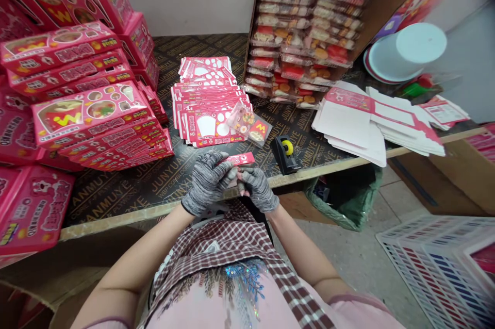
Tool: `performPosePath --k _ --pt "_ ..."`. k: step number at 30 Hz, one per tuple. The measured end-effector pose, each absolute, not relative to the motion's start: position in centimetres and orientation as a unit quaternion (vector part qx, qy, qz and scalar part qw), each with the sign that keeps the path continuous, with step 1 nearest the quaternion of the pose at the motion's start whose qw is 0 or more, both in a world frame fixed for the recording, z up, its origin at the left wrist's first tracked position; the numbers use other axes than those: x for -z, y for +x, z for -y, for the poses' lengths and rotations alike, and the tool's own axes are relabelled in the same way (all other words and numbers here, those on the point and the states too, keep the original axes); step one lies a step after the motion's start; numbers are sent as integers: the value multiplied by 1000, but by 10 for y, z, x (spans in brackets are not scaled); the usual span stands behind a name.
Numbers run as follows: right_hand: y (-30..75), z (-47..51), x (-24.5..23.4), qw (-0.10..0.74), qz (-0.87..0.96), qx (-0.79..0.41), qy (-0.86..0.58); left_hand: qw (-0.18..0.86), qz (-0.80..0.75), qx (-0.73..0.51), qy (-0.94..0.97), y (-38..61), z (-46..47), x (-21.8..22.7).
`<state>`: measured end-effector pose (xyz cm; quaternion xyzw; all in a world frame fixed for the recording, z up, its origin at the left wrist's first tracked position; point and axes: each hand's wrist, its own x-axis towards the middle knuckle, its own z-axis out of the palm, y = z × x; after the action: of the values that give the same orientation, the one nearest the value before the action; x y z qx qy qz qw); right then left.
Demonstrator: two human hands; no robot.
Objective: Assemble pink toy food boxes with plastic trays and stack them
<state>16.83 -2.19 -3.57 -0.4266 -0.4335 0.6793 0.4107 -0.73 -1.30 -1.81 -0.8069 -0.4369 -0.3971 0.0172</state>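
a dark plywood workbench (162,190) with printed lettering ran across the scene, its near edge trimmed with a pale strip. on the left, piles of pink printed boxes (93,117) rose high, cut off by the frame. on the far side, right of centre, a shelf of packaged food (305,30) was too blurred to read. at the near right, a white plastic crate (433,267) ran out of the frame, and below the bench edge sagged a green bag (344,197), its contents hard to make out. flat pink-and-white card sheets (348,122) lay on the right of the bench. at the centre sat a fanned stack of die-cut pink cards (204,112), with a clear plastic bag (249,125) on its near right corner. just right of that stood a black tape dispenser (285,152) with a yellow core. at the near edge, the person's left hand (207,183) and right hand (257,190), both in grey knit gloves, held a small pink card strip (242,159) between them, their fingers closed narrowly on it and hiding part of it.
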Motion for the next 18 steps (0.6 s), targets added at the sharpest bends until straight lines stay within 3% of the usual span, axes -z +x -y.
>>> performPosePath --k 4,7,9,12,15,18 --pt "160 34 75 318 455 -694 -458 29 464 405 -787 -3 1 11" --pt "153 54 107 237 374 -813 -377 -57 478 481 -733 -14 -5 4" --pt "153 58 117 229 321 -868 -303 -134 500 541 -663 -25 -6 3" --pt "164 38 108 364 295 -842 -269 -221 511 578 -597 -40 -5 12" --pt "184 -6 77 547 298 -712 -325 -293 509 556 -588 -52 -1 34" --pt "202 -44 49 614 296 -617 -393 -381 517 482 -596 -60 2 55"
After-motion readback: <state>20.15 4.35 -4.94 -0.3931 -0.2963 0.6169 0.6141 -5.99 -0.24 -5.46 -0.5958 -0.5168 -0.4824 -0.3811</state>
